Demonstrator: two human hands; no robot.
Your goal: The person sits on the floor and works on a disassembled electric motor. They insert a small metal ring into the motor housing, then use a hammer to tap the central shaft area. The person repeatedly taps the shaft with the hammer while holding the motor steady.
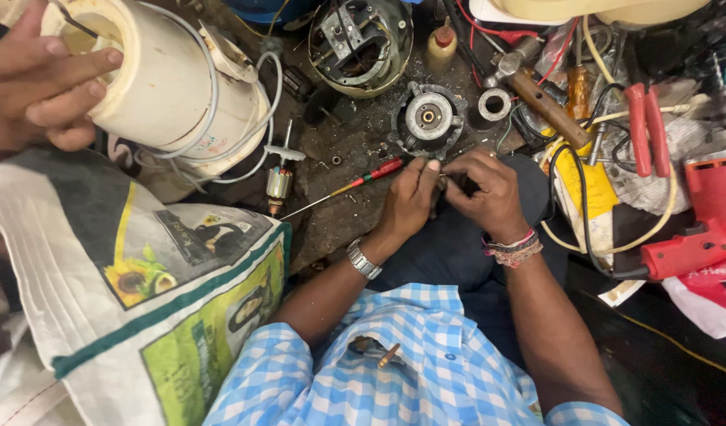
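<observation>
1. Fingers (431, 167), head view: those of the left hand (410, 197) and the right hand (485, 193) are curled in, and their tips meet in a pinch on a small dark part (448, 181) (too small to tell its kind).
2. The part sits at mid-scene, just near of a round grey motor end plate (428, 118) on the dark work surface (339, 221).
3. A red-handled screwdriver (371, 175) lies just left of the left hand; a motor armature (280, 181) stands further left.
4. Far left: another person's hand (39, 87) grips a white appliance body (173, 87), above a printed sack (142, 292).
5. Right side: a wooden-handled hammer (536, 91), red pliers (647, 126) and a red power drill (710, 221), all well apart from the hands.
</observation>
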